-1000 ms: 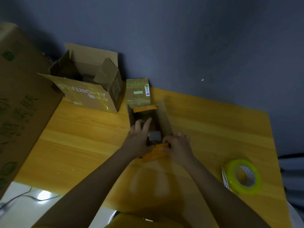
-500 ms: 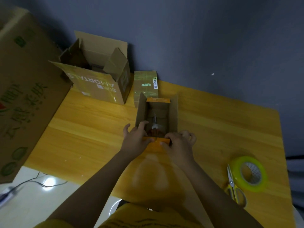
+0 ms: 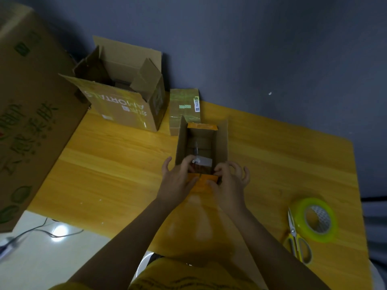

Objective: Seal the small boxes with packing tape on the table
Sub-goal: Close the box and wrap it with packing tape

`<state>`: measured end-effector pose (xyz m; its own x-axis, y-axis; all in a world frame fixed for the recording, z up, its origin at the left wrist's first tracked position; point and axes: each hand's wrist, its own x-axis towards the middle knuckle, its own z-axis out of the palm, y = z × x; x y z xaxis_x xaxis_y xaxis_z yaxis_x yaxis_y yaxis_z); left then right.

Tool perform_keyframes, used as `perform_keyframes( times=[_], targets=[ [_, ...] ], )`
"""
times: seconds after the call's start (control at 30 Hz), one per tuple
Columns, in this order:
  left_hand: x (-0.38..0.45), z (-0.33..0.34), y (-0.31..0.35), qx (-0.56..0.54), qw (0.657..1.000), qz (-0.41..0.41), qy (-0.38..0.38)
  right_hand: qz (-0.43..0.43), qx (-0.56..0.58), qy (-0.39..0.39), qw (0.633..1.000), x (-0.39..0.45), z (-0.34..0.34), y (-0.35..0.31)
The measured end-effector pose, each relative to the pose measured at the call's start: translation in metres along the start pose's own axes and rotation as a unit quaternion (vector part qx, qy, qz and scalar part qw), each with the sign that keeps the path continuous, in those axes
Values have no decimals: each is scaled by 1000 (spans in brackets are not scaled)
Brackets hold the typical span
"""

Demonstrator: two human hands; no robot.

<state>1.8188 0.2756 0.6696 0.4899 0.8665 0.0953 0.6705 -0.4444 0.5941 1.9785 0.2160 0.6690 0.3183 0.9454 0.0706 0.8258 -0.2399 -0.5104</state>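
- From my remote feed: an open small box [image 3: 201,143] stands mid-table on the yellow wooden table [image 3: 125,174], its long side flaps upright.
- My left hand [image 3: 178,183] curls its fingers over the box's near left corner, gripping the wall beside the orange near flap [image 3: 202,181].
- My right hand [image 3: 228,183] pinches the flap's right end; the outer fingers arch loosely off it.
- A taped small box [image 3: 184,109] sits just behind, touching the open one.
- A green tape roll [image 3: 316,219] and yellow-handled scissors [image 3: 296,239] lie well apart on the right.
- A larger open carton [image 3: 123,101] stands at far left.
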Motion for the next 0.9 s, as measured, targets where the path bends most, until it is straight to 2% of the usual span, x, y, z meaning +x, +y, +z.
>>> perform_keyframes(
  times=[0.1,0.2,0.33,0.7,0.9],
  targets=[
    [0,3,0,-12,1000,-15,4,34,69,21,997,-5,1,-2],
    [0,5,-5,-7,1000,7,5,17,100,32,994,-8,6,-1],
    [-1,7,-8,-17,999,18,20,-15,106,20,994,-7,9,3],
    [-1,7,-8,-9,999,21,31,-1,160,22,987,-9,14,6],
    [-1,10,-10,25,999,19,30,-5,123,39,992,-11,13,2]
  ],
)
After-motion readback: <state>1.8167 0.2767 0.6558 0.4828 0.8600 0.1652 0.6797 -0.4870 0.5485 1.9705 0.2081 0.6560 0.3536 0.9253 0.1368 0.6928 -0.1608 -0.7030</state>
